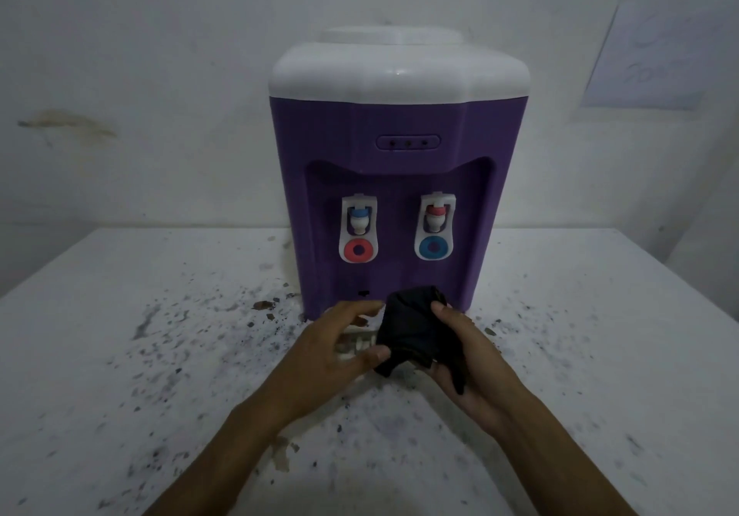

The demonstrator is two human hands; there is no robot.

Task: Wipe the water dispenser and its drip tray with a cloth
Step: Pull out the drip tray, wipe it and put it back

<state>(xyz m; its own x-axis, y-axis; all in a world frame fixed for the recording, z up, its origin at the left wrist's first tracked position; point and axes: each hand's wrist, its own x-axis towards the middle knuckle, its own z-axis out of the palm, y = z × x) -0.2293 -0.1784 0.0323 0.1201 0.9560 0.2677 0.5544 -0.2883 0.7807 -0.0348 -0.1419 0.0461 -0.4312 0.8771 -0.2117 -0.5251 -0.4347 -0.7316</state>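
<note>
Holding a bunched black cloth point(416, 335) in the right hand point(464, 359), thumb curled over the top of the wad and fingers cupped beneath, loose tail hanging off the palm. Left hand point(332, 351) just beside it, thumb touching the cloth's near-left corner; fingers loosely bent and blurred, so cannot tell whether pinching the fabric or only steadying it. Probably gathering the cloth into a firm pad between both hands, to give a thick wiping face rather than a trailing rag.

Hands held low and close to the foot of the purple water dispenser point(400, 147), which stands at the middle of a white table point(120, 355), against the far wall. White drip tray point(356, 341) only partly seen, a pale slotted strip showing under the left fingers at the dispenser's near base; the rest hidden by hands and cloth. Working at the tray seems the step in hand, or about to be.

Above, two white taps in the recess: left tap point(358, 231) with a red ring, right tap point(434, 227) with a blue ring. White lid point(400, 71) on top, untouched. Dark specks and smears point(180, 315) scattered over the table, thickest left of the dispenser, likely to dirty the cloth if dragged across.
</note>
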